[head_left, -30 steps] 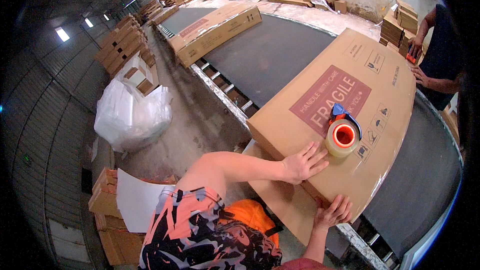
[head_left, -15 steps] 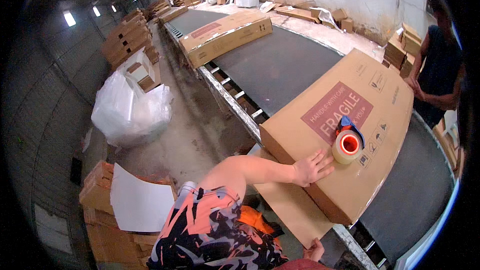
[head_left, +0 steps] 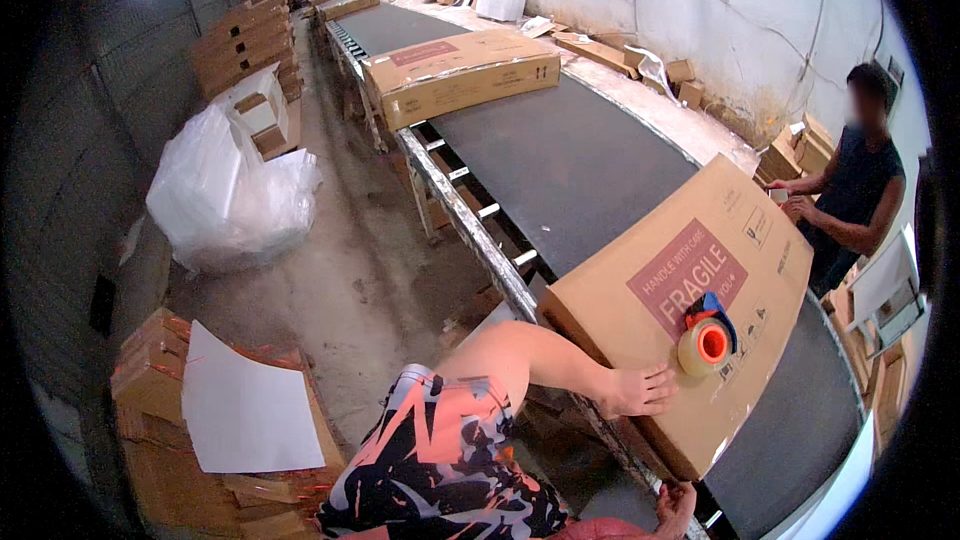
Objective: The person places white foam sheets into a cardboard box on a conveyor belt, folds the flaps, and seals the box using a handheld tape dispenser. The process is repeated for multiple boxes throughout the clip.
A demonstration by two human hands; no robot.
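Note:
A large flat cardboard carton (head_left: 610, 315) lies slantwise on the conveyor, with a dark red printed panel on its top. On it sits a tape dispenser (head_left: 708, 343) with a blue handle, a red-orange core and a roll of clear tape. My left hand (head_left: 640, 392) rests on the carton's near edge beside the tape roll, fingers stretched out. At the lower edge of the picture, my right hand (head_left: 676, 506) is by the carton's near corner with its fingers curled. What lies inside those fingers is hidden.
The dark conveyor belt (head_left: 560, 165) runs away to the far left, with another carton (head_left: 465, 80) on it. Across the belt, a co-worker (head_left: 855, 180) stands at the carton's far end. Plastic-wrapped goods (head_left: 235, 200) and a white sheet (head_left: 250, 405) on stacked cardboard are at left.
The cardboard flap that my right hand held out at the near side no longer sticks out. My right hand has moved right, toward the carton's corner. My left hand stays on the carton's edge.

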